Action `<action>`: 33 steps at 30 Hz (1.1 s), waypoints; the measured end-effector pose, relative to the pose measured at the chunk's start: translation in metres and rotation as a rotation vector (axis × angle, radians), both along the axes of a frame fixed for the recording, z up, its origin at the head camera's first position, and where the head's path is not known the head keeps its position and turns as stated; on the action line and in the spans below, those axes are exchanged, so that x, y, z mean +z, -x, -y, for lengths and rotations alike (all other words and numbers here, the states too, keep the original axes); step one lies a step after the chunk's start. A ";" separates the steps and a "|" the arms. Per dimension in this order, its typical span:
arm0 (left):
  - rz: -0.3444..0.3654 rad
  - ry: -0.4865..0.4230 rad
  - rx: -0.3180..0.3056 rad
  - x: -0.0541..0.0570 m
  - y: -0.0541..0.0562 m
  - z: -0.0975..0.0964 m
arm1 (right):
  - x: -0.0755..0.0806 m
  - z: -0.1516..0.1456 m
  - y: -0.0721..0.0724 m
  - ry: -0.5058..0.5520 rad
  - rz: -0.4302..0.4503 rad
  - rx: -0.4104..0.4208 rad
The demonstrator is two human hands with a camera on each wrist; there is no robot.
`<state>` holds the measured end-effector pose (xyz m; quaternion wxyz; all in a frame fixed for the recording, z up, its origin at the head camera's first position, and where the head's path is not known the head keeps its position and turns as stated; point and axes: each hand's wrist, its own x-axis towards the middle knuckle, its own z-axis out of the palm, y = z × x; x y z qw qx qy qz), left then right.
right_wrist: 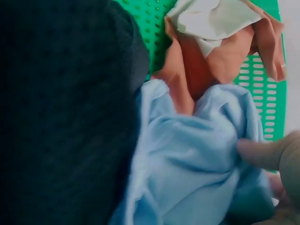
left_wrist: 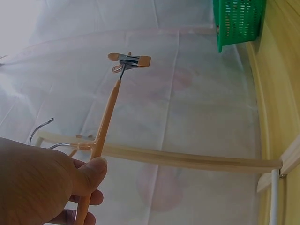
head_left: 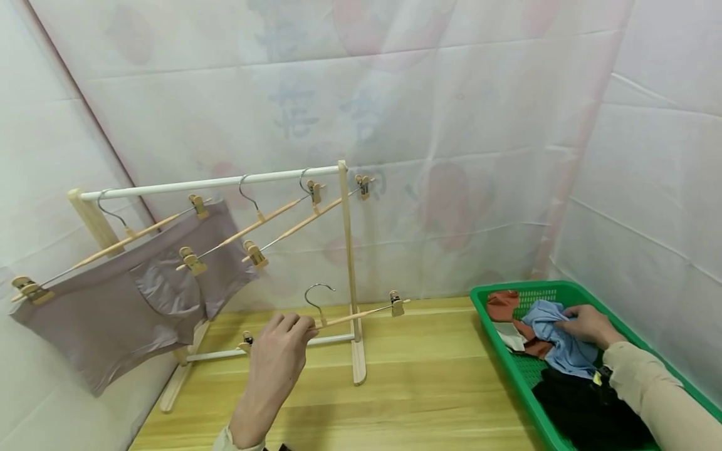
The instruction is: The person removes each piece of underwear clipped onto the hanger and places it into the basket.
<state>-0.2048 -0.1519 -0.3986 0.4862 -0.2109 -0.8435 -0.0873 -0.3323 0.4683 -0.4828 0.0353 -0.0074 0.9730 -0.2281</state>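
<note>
One clip hanger (head_left: 346, 319) is gripped near its middle in my left hand (head_left: 279, 357), presumably for balance and to leave its clips (head_left: 397, 305) free; my right hand (head_left: 586, 326) pinches the blue garment (head_left: 568, 354) lying among other clothes (head_left: 586, 410) in the green basket (head_left: 509, 364).

— See any text, label or number to read?
— None for certain. Only faint blue characters (head_left: 294, 114) on the cloth (head_left: 479, 94), above and behind the rack (head_left: 225, 183); too pale to make out.
— And beside the rack?
— Fainter strokes (head_left: 413, 195) on the same cloth, right of the rack's top; likewise illegible.
</note>
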 end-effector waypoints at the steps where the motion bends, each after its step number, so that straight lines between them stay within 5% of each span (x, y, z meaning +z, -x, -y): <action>1: 0.004 -0.001 0.000 0.000 0.000 0.000 | 0.003 0.003 0.001 -0.001 0.006 0.010; 11: -0.007 -0.006 -0.002 0.004 0.000 0.001 | 0.050 0.040 0.002 -0.099 -0.019 0.014; 17: 0.001 -0.010 0.011 0.003 0.000 0.003 | 0.075 0.079 0.008 -0.068 -0.151 0.070; 22: 0.014 -0.007 0.020 0.002 0.000 0.006 | 0.097 0.125 0.011 -0.026 -0.254 0.137; 33: 0.016 -0.018 0.043 -0.002 0.005 0.023 | 0.153 0.251 0.000 0.122 -0.319 0.309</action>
